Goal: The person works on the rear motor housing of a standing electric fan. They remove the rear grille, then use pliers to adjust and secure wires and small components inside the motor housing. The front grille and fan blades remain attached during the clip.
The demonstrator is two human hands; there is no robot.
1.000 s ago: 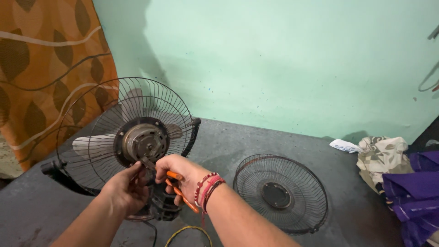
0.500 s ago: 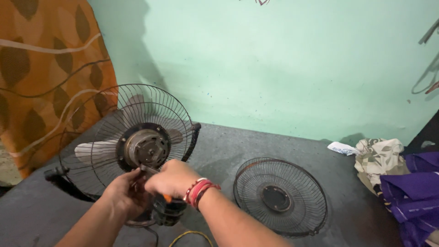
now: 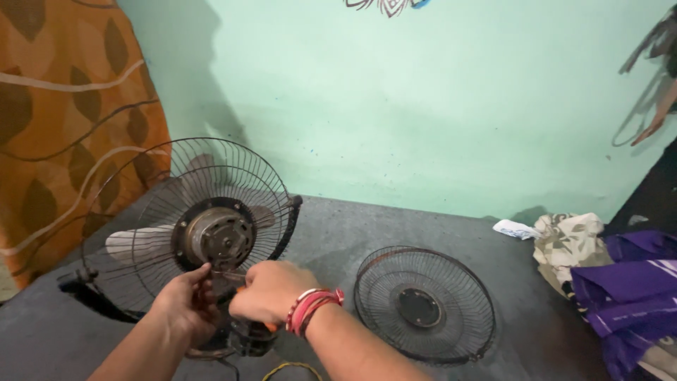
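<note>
The fan motor [image 3: 217,238] sits at the centre of the rear wire guard [image 3: 190,226] of a table fan, which stands at about nine o'clock on the grey table [image 3: 338,233], its pale blades [image 3: 137,243] showing behind the wires. Both hands meet just below the motor, at its six o'clock. The right hand [image 3: 271,291] is curled tight around an orange-handled screwdriver [image 3: 264,326], of which only slivers of orange show at the fist's edges; a thin metal shaft runs from the fist towards the motor's lower rim. Red and white bangles [image 3: 314,310] ring that wrist. The left hand [image 3: 185,307] lies just beside it, fingers bent and bunched against the guard near the shaft tip; whether they pinch a small part there cannot be told. Beneath the hands the dark fan base [image 3: 243,342] is partly hidden, and a yellow cord [image 3: 293,368] loops at the bottom edge.

At three o'clock of the hands, well apart, the detached front guard [image 3: 423,303] lies flat on the table. Farther at three o'clock sit patterned and purple cloths [image 3: 620,289]. A green wall [image 3: 423,106] stands at twelve o'clock, an orange leaf-print curtain [image 3: 63,120] at ten.
</note>
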